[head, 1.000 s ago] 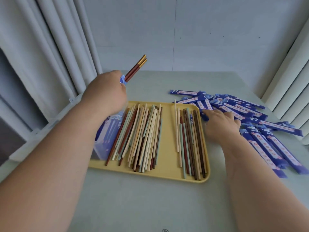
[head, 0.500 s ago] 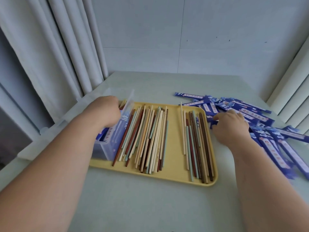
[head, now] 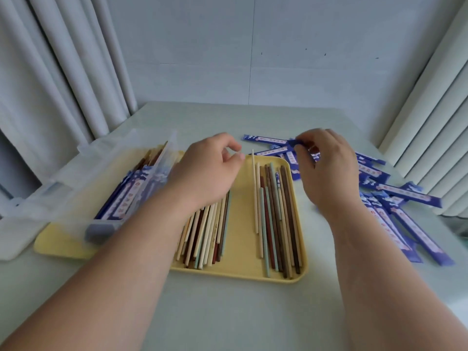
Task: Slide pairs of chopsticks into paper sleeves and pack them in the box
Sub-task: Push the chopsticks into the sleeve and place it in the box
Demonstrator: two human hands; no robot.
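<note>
Over the tray [head: 240, 224], your left grip [head: 207, 171] hangs loose and empty, your right grip [head: 326, 168] pinches a sleeve [head: 293, 142]; some wrapped pairs [head: 126, 198] lie in the box [head: 63, 198] (most chopsticks [head: 276, 211] lie bare).

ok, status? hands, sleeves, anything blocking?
Left hand empty, over tray. Right hand pinches a sleeve. Box holds sleeved pairs; loose chopsticks on tray. Nothing in the way.

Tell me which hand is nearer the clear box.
Left. The left hand is just right of the clear box; the right hand grips a sleeve beyond the tray.
</note>
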